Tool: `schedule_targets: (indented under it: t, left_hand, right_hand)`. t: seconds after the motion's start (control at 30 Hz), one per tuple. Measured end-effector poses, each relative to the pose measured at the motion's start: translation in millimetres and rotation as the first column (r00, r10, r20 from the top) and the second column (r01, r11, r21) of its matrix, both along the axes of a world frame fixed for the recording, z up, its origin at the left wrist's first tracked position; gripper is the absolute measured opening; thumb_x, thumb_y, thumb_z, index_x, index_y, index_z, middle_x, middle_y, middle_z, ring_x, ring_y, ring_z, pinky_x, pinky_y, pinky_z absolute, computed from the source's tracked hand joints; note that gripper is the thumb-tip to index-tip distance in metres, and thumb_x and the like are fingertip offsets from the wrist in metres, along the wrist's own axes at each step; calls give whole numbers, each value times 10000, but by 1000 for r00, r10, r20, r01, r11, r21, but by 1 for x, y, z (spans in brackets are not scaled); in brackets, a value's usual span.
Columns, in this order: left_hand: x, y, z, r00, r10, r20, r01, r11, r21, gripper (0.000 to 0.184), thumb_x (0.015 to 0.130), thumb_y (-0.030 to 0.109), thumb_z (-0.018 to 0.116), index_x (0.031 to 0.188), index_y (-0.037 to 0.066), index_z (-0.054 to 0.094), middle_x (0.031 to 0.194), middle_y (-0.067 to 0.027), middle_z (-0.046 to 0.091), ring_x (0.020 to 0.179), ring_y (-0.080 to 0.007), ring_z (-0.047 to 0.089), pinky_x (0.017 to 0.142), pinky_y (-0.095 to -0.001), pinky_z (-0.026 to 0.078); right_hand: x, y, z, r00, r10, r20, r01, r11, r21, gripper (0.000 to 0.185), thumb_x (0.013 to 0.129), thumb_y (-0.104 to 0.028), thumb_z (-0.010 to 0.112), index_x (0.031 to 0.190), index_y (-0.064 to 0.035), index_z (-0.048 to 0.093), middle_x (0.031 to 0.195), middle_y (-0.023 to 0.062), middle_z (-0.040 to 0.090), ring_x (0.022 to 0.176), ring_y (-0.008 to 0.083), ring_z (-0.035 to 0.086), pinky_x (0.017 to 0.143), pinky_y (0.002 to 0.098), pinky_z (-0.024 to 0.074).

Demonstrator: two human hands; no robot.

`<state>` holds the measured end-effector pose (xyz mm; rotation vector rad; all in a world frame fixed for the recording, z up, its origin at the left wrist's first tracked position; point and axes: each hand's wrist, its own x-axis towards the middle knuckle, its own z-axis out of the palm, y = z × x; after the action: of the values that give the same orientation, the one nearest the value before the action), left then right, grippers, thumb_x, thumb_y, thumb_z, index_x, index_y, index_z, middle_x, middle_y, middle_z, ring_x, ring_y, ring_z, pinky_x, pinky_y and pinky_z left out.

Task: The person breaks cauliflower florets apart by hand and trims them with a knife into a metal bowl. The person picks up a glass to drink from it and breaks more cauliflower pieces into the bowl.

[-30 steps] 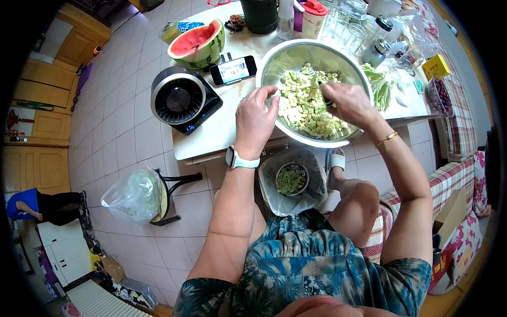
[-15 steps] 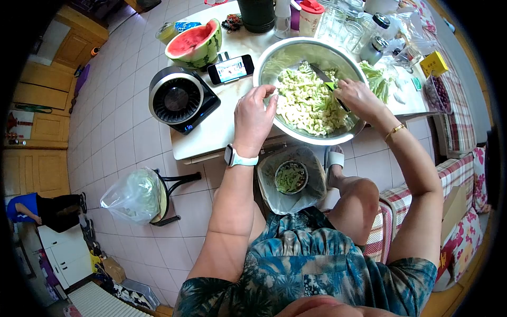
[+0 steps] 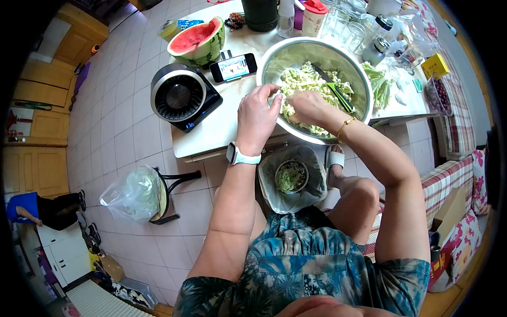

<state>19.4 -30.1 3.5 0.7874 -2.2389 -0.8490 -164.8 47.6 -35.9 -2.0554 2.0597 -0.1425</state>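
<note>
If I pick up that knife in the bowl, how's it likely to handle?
The knife should feel stiff and light, given its slim blade and handle. Lying on loose chopped vegetable pieces, it would likely slide or sink if pushed.

1 cut watermelon (red inside) just beside 1 phone

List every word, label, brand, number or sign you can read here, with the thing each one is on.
No text reads clearly enough to quote.
Black device: blue digits on its display, too small and blurred.
Phone: dark marks on the lit screen, unreadable.
Red-lidded cup: red marks, too small.
Yellow box: print too small.
Blue packet: marks too blurred.
</note>
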Motion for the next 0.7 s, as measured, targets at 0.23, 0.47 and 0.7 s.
schedule_targets:
  t: [0.23,0.47,0.7]
  left_hand:
    - [2,0,-1,1000,-1,8,1,1000,-10,235,977,193,714,1143,29,739,1069,-151,763,966,-301,742,861,-391,573]
    - [-3,3,3,999,-35,-3,35,997,-72,241,957,183,728,1145,31,734,1096,-153,760,992,-318,735,866,-394,570]
    - [-15,18,1,985,-155,-78,149,986,-74,215,948,115,728,1146,32,729,1063,-148,770,981,-331,744,860,-398,579]
  right_hand:
    - [-15,2,9,952,-110,284,125,991,-36,248,802,-162,770,993,-36,675,944,169,728,902,369,716,806,457,562]
    - [-9,37,40,291,-261,920,363,920,146,244,960,-68,698,1187,13,663,966,75,741,907,153,743,746,299,581]
    - [-5,52,41,129,-136,982,422,904,69,298,1019,-124,692,1274,14,622,1044,67,738,912,157,740,739,292,589]
